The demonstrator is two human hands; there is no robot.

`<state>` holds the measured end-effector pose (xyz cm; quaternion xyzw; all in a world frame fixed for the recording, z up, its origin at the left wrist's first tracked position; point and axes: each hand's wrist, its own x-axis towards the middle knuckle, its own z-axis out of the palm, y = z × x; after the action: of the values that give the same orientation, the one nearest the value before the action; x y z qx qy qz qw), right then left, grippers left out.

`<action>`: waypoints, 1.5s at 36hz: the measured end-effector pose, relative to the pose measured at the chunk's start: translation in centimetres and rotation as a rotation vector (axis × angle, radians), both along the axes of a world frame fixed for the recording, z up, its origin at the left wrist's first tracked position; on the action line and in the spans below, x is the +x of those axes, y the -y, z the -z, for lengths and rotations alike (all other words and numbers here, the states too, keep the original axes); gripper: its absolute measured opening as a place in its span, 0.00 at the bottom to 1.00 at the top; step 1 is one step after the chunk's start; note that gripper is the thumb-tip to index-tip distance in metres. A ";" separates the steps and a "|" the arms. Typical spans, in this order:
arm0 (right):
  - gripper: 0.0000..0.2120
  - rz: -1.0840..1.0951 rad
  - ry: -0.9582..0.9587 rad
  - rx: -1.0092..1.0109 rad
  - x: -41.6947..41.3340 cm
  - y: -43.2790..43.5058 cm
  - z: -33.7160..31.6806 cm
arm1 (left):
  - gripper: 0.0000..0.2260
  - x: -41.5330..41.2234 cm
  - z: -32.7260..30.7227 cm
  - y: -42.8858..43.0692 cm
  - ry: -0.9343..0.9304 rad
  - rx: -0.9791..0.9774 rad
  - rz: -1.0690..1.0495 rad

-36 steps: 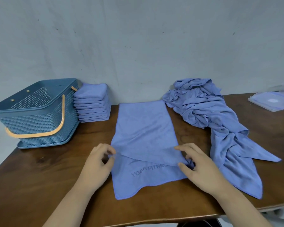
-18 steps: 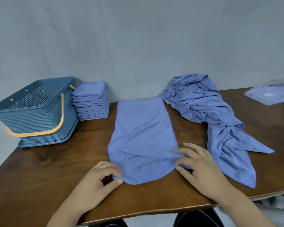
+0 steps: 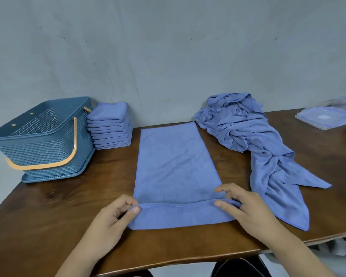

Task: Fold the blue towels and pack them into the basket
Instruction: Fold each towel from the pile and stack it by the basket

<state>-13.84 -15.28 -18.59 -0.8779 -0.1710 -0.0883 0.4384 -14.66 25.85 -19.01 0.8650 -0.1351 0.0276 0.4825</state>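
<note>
Towel in hand: a long rectangular blue microfibre towel (image 3: 174, 164) lies flat mid-table, its long axis running from the near edge away toward the wall; its near end is turned over into a low band
Left grip: the left hand (image 3: 112, 218) pinches the near-left corner of that turned band, thumb on top, fingers curled under
Right grip: the right hand (image 3: 246, 208) pinches the near-right corner likewise, closed on the cloth
Key relation: the free length lies straight ahead of both hands, so the next fold likely carries the near end forward along the long axis; each hand sits equally near its own corner
Counts: one towel being folded; one stack of folded blue towels (image 3: 110, 126), roughly eight or nine layers, exact number unclear; one crumpled heap of unfolded blue cloth (image 3: 254, 140) to the right, count hidden
Basket: one blue perforated plastic basket with an orange handle (image 3: 42, 136) at far left, touching the stack, apparently empty
Support: dark wooden table (image 3: 48, 206)
Edge: a clear plastic lid (image 3: 326, 118) at far right
</note>
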 end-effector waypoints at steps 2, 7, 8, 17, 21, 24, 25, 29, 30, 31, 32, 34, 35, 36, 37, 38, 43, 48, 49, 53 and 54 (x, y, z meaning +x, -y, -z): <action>0.23 -0.040 -0.095 0.036 0.1 0.2 -0.2 | 0.23 -0.1 -0.1 0.1 -0.053 0.021 0.029; 0.14 -0.135 -0.202 -0.047 0.2 0.5 -0.6 | 0.29 0.0 -0.9 0.1 -0.163 0.154 0.139; 0.13 -0.145 -0.214 -0.024 0.1 0.6 -0.7 | 0.27 0.0 -1.1 0.1 -0.164 0.155 0.151; 0.12 -0.054 -0.192 0.310 0.1 0.9 -1.3 | 0.20 0.2 -0.9 -0.3 -0.084 -0.145 0.007; 0.18 -0.039 -0.196 0.278 0.1 0.6 -1.4 | 0.21 0.4 -0.5 -0.6 -0.060 -0.190 -0.016; 0.20 -0.037 -0.195 0.252 0.1 0.5 -1.1 | 0.21 0.3 -0.4 -0.4 -0.069 -0.204 -0.040; 0.21 -0.031 -0.191 0.248 0.1 0.5 -1.0 | 0.22 0.2 -0.4 -0.3 -0.070 -0.198 -0.049; 0.22 -0.027 -0.210 0.229 -0.1 0.5 -0.8 | 0.21 -0.2 -0.5 -0.1 -0.075 -0.181 -0.075; 0.21 -0.030 -0.208 0.227 -0.1 0.6 -0.8 | 0.21 -0.2 -0.6 -0.1 -0.076 -0.178 -0.079; 0.21 -0.031 -0.197 0.227 -0.1 0.6 -0.7 | 0.21 -0.2 -0.6 0.0 -0.080 -0.175 -0.077; 0.20 -0.029 -0.188 0.235 0.0 0.6 -0.7 | 0.21 -0.3 -0.7 0.1 -0.083 -0.173 -0.072; 0.20 -0.027 -0.183 0.260 0.2 0.5 -0.8 | 0.21 -0.4 -0.9 0.2 -0.088 -0.179 -0.062; 0.19 -0.029 -0.176 0.269 0.3 0.4 -0.9 | 0.22 -0.3 -1.0 0.3 -0.090 -0.193 -0.062; 0.19 -0.027 -0.166 0.276 0.4 0.3 -1.0 | 0.22 -0.3 -1.2 0.4 -0.088 -0.208 -0.065; 0.18 -0.020 -0.153 0.284 0.6 0.2 -1.0 | 0.22 -0.1 -1.3 0.4 -0.074 -0.217 -0.070; 0.17 -0.005 -0.138 0.295 1.0 0.2 -1.1 | 0.21 0.1 -1.4 0.5 -0.054 -0.222 -0.075; 0.16 0.085 -0.066 0.286 4.3 -0.4 -1.8 | 0.19 3.7 -3.1 1.4 0.019 -0.252 -0.084; 0.10 0.211 -0.003 0.231 10.4 -1.1 -3.4 | 0.14 10.5 -4.5 2.5 0.038 -0.215 -0.183; 0.09 0.242 -0.001 0.215 11.8 -1.1 -3.7 | 0.12 12.1 -4.6 2.8 0.036 -0.191 -0.214; 0.08 0.318 -0.051 0.087 16.9 -1.4 -4.4 | 0.07 17.6 -4.3 3.8 0.048 0.084 -0.331; 0.11 0.341 -0.066 0.020 17.7 -1.6 -4.2 | 0.08 18.5 -4.1 4.1 0.035 0.182 -0.348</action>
<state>3.87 -13.69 -14.37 -0.8922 -0.0042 -0.1341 0.4313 3.82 21.77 -14.88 0.9147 0.0063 0.1132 0.3878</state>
